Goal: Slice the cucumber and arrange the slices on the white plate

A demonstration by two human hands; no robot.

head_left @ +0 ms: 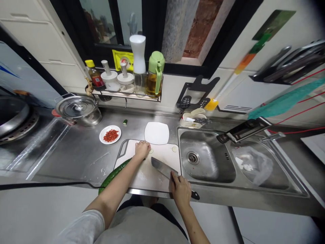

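My right hand is wrapped round the black handle of a knife, whose blade lies low over the right part of the white cutting board. Over the board's upper middle is my left hand, fingers bent and together beside a pale round slice; what they grip is hidden. A long green cucumber lies across the board's left edge, partly under my left forearm. Another pale slice rests at the board's upper right. Just behind the board sits a white plate.
A plate of red pieces, a cucumber end and a lidded pot stand at the left. The sink borders the board's right side. Behind is a rack of bottles and jars. A black cable crosses the lower left.
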